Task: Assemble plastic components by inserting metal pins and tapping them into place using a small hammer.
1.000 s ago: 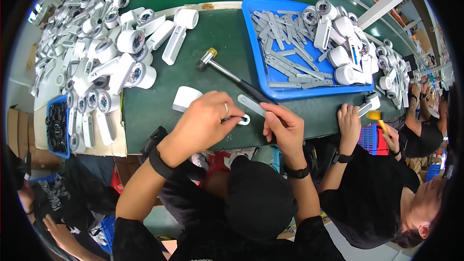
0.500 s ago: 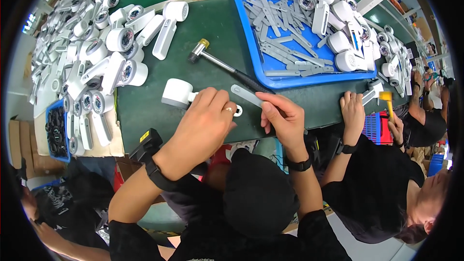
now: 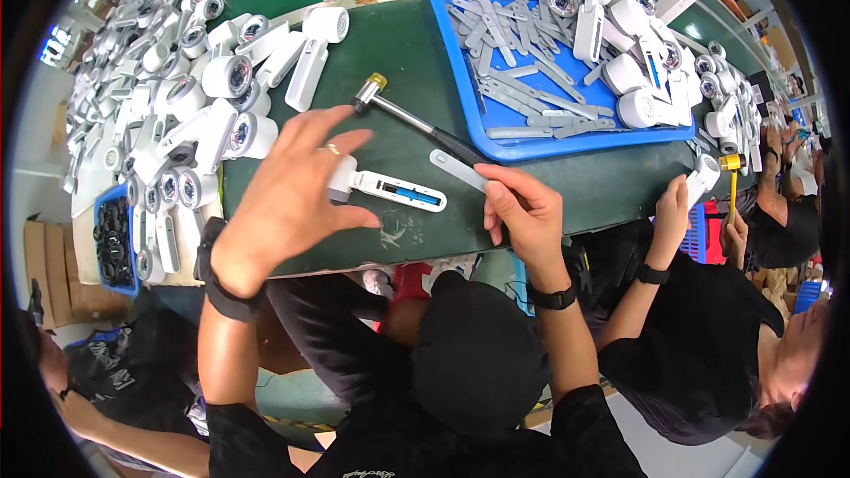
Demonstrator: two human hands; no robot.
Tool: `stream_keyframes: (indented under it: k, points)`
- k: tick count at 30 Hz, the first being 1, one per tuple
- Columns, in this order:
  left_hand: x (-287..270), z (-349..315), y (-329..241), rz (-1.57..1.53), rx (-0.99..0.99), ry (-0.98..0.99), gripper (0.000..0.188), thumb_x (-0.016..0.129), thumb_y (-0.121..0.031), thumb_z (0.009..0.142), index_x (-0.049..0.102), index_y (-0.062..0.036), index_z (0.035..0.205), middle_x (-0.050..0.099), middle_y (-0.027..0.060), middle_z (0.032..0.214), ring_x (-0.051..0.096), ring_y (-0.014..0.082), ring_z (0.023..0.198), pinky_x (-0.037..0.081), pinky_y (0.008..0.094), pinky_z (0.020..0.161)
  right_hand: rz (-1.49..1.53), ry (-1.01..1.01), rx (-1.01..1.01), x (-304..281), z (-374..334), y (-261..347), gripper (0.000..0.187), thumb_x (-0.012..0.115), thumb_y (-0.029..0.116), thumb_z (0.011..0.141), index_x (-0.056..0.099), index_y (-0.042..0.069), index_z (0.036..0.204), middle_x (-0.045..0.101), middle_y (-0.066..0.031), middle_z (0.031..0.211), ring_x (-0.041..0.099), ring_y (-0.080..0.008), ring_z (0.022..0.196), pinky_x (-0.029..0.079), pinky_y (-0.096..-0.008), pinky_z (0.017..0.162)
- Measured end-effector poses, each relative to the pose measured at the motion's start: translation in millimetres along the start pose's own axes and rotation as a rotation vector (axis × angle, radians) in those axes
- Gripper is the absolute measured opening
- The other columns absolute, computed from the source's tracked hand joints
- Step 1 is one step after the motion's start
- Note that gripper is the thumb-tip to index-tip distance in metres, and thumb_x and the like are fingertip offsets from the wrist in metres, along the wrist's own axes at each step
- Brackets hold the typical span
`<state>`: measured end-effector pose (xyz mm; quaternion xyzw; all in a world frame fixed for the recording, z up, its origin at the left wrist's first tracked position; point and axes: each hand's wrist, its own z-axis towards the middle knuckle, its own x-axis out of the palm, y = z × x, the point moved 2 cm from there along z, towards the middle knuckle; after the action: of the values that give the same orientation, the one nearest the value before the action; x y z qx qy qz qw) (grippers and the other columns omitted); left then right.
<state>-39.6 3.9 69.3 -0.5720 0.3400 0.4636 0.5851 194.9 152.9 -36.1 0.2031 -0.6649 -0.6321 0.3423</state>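
A white handheld fan (image 3: 372,182) lies on the green table, its handle open and a blue battery-like cell showing inside. Over its round head, partly hiding it, my left hand (image 3: 288,186) is spread with thumb and fingers apart, holding nothing. To the right, my right hand (image 3: 529,208) pinches one end of a long grey handle cover (image 3: 455,169) between thumb and fingers. The cover's free end points up and left, above the fan's handle. Beyond the two hands rests a small mallet (image 3: 416,127) with a yellow and black head and dark grip.
A blue tray (image 3: 496,150) at the back right holds many grey covers and white fans. Piled fans (image 3: 226,77) fill the left side, with a blue bin (image 3: 116,243) of black parts nearby. On the right a co-worker's hand (image 3: 673,208) touches a fan, near a yellow-headed mallet (image 3: 732,164).
My left hand has let go of the fan's handle, moved left and opened. The open handle now shows. My right hand still holds the grey cover, barely moved.
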Motion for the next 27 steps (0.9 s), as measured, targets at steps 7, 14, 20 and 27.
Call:
stream_keyframes:
  k: [7, 14, 20, 27]
  points:
    - [25.9, -27.9, 41.4, -0.171, -0.474, 0.000, 0.058, 0.068, -0.047, 0.098, 0.066, 0.0028, 0.126, 0.072, 0.0286, 0.109, 0.069, 0.0439, 0.107, 0.054, 0.0468, 0.092, -0.137, -0.019, 0.040, 1.0, -2.1, -8.8, 0.029, 0.063, 0.011, 0.105, 0.069, -0.002, 0.130, 0.064, -0.0040, 0.074, 0.054, -0.0068, 0.053, 0.041, -0.0200, 0.046]
    - [36.8, -48.8, 13.3, -0.414, -0.566, -0.316, 0.061, 0.082, -0.033, 0.084, 0.061, -0.0048, 0.134, 0.069, 0.0231, 0.119, 0.070, 0.0403, 0.108, 0.056, 0.0455, 0.097, -0.138, -0.028, -0.055, -14.5, -0.1, -19.0, 0.029, 0.062, 0.009, 0.105, 0.068, -0.003, 0.132, 0.064, -0.0037, 0.076, 0.056, -0.0074, 0.059, 0.041, -0.0208, 0.048]
    - [71.8, -73.9, 35.2, -0.318, -0.079, -0.525, 0.081, 0.082, 0.000, 0.077, 0.043, -0.0105, 0.148, 0.045, 0.0234, 0.140, 0.050, 0.0448, 0.130, 0.051, 0.0487, 0.103, -0.049, -0.004, -0.052, 3.9, 1.3, -20.6, 0.033, 0.062, 0.012, 0.106, 0.065, -0.004, 0.135, 0.065, -0.0046, 0.079, 0.058, -0.0092, 0.059, 0.044, -0.0227, 0.046]
    - [73.2, -66.9, 16.1, -0.486, -0.087, -0.392, 0.091, 0.088, -0.006, 0.080, 0.036, -0.0114, 0.154, 0.040, 0.0235, 0.146, 0.046, 0.0461, 0.135, 0.047, 0.0482, 0.109, -0.133, 0.028, -0.065, 4.3, -0.6, -0.2, 0.030, 0.063, 0.014, 0.106, 0.068, -0.004, 0.130, 0.067, -0.0057, 0.082, 0.063, -0.0116, 0.066, 0.050, -0.0232, 0.050]
